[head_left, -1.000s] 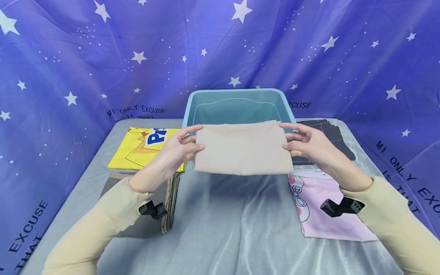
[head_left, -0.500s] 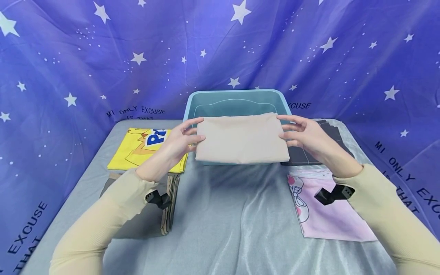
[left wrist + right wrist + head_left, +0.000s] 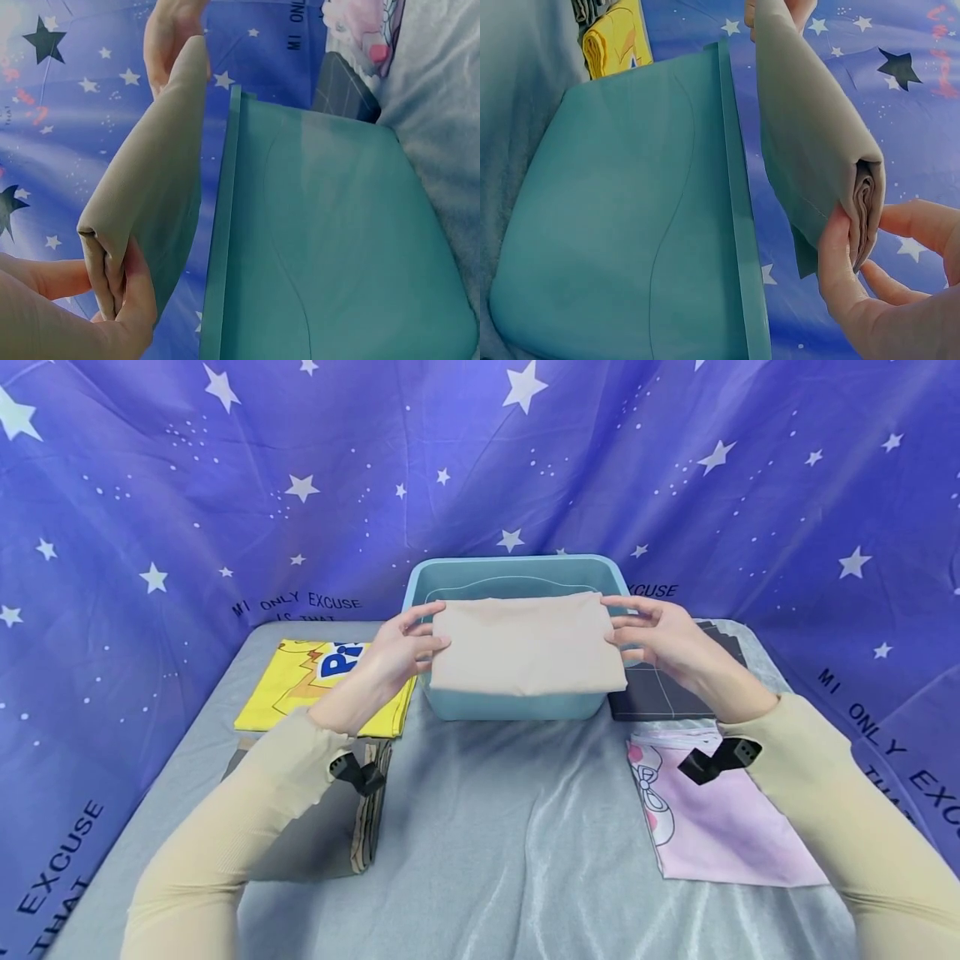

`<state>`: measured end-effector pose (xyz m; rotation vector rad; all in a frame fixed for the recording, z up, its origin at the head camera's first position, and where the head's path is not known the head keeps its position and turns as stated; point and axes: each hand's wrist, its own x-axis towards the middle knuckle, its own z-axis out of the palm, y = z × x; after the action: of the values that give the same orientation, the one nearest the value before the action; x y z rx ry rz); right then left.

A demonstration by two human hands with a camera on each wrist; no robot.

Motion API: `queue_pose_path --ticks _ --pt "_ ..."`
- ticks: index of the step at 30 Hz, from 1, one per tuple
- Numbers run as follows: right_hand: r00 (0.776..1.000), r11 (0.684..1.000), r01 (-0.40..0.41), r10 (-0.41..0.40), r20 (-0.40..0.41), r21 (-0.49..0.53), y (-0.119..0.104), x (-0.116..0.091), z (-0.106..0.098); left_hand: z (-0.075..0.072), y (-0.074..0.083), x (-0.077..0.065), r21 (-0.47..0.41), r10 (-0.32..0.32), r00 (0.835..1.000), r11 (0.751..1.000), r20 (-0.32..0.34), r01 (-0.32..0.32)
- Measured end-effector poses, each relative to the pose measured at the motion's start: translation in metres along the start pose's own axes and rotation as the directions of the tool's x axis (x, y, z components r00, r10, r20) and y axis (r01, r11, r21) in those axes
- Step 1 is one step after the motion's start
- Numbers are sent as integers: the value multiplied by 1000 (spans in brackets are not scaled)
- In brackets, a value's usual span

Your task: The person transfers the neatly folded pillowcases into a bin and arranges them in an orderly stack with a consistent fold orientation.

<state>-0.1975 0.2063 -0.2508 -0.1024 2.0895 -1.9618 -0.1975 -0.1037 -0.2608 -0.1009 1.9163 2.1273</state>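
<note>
head view: a folded beige cloth is held level at the centre of the frame, in front of part of a blue tub. the left hand pinches its left end and the right hand its right end; the fingers of both are clamped on the cloth. the two-ended grip presumably spreads the load so that the middle does not sag. on the grey-covered tabletop, a folded yellow cloth and a grey-brown cloth lie left of centre; a dark cloth and a pink cloth lie right of centre. this side placement appears to leave the middle free for both arms.

left wrist view: at lower left, the left hand's fingers close on the layered end of the beige cloth, probably so the folds do not part. the tub's rim stands to the right, near the cloth but apart from it.

right wrist view: at lower right, the right hand's fingers clamp the opposite end, layers stacked together. the tub fills the left. whether the cloth is over the tub's mouth cannot be told.
</note>
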Motion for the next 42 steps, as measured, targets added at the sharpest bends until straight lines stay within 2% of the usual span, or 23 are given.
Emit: queue_pose_path --ticks 5,13,25,32,42 --pt "1000 1000 -6 6 0 16 -1 9 -2 0 3 5 -11 -16 1000 1000 -8 16" --pt "1000 999 -26 26 -6 -20 -5 21 -4 3 8 15 -24 -15 1000 1000 -16 14" --pt "1000 995 -21 23 16 -93 -11 31 -12 10 14 35 30 -1 999 1000 -52 3" --pt "999 990 -37 36 -11 -137 -16 38 -11 12 16 43 28 -13 996 999 -83 15" --pt "994 975 -104 96 -52 -194 -22 50 -10 11 17 53 63 -5 993 998 -116 12"
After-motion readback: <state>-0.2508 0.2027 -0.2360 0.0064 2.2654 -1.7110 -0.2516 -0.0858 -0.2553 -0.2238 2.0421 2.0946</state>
